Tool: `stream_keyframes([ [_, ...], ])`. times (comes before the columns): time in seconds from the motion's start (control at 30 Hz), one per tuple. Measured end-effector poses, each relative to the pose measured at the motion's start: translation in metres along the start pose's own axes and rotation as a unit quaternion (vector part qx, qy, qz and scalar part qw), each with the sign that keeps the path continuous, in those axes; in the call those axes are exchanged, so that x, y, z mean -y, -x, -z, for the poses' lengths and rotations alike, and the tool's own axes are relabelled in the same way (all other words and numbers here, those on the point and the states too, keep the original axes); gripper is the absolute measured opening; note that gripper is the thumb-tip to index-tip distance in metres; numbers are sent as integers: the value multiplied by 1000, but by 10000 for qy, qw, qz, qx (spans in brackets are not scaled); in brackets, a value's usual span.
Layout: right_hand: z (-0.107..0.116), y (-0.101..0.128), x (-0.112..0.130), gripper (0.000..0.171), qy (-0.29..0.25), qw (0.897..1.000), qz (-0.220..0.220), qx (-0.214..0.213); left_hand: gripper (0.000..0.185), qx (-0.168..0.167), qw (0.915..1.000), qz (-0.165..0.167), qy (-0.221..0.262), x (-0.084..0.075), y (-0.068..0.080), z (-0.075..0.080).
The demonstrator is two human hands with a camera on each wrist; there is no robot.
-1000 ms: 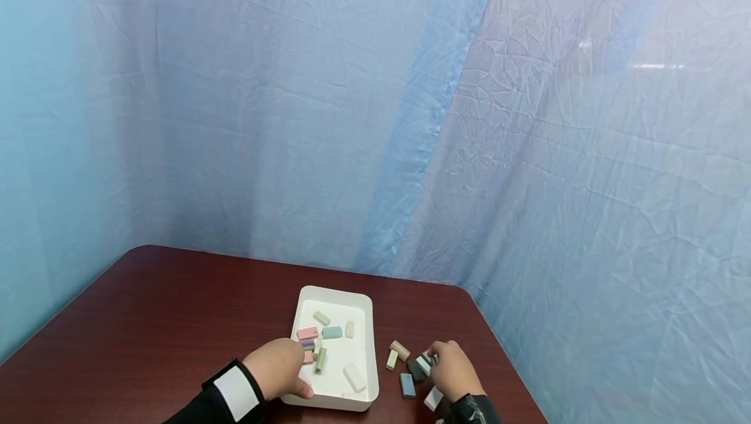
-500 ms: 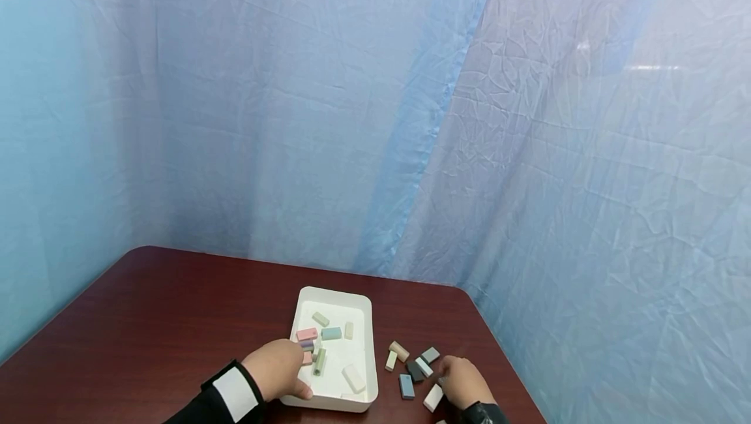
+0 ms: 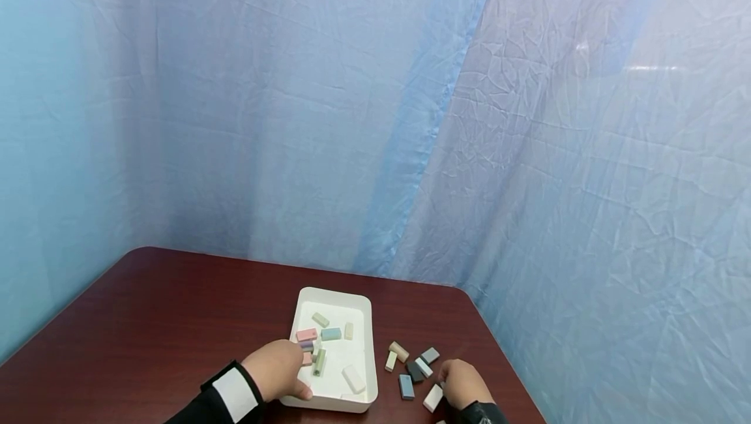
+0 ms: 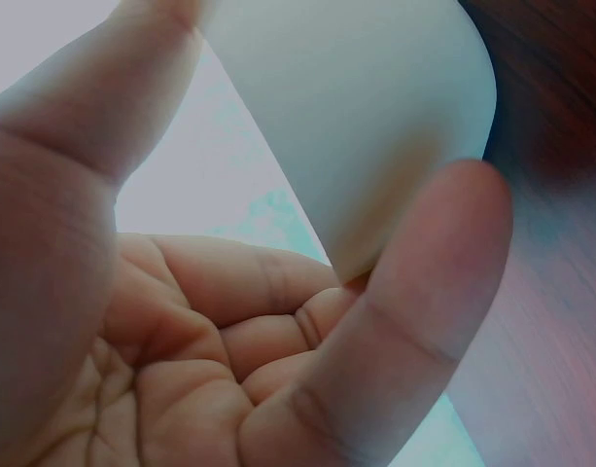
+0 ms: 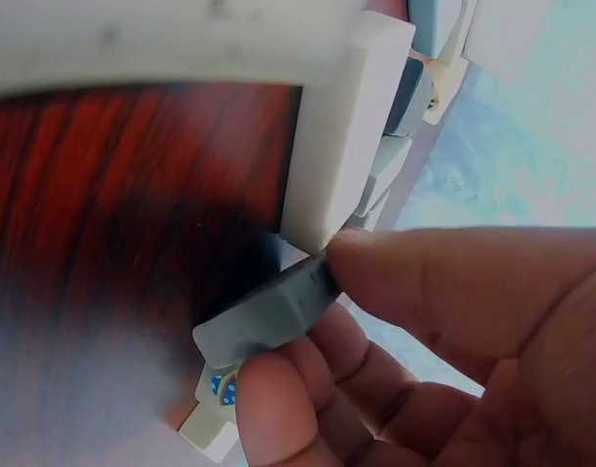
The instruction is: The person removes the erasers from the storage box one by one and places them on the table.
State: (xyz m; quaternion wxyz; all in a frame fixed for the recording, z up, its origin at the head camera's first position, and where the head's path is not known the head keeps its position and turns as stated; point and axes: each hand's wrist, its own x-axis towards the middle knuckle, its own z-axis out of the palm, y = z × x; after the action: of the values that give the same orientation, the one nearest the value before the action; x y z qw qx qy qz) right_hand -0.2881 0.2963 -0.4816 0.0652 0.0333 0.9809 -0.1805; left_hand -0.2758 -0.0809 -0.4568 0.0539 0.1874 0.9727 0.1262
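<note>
My left hand (image 3: 274,370) grips the near left rim of a white tray (image 3: 368,346), fingers over the wall and thumb at the front corner. Inside the tray lie several small eraser-like blocks, among them a pink block (image 3: 307,334), a teal block (image 3: 331,333) and a white block (image 3: 354,378). Right of the tray, my right hand (image 3: 465,385) pinches a dark grey eraser (image 5: 268,316) between thumb and fingers, low over the table. Its near end almost meets a long white block (image 5: 346,131) in the right wrist view. The fingers hide it from the head view.
Between tray and right hand lie loose blocks: a blue block (image 3: 407,387), a black block (image 3: 414,372), a grey block (image 3: 430,355), a tan block (image 3: 399,351) and others. The dark red table (image 3: 176,319) ends at blue curtains (image 3: 293,117).
My right hand has moved right and toward me, away from the grey block, which now shows at the back of the loose group. The left hand stays on the tray.
</note>
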Motion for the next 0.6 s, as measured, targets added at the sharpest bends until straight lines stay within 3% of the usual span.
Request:
stream_keyframes([
  [0.6,3,-4,2,24,205,9984,-495,178,47,-59,10000,-78,-3,2,0,-1],
])
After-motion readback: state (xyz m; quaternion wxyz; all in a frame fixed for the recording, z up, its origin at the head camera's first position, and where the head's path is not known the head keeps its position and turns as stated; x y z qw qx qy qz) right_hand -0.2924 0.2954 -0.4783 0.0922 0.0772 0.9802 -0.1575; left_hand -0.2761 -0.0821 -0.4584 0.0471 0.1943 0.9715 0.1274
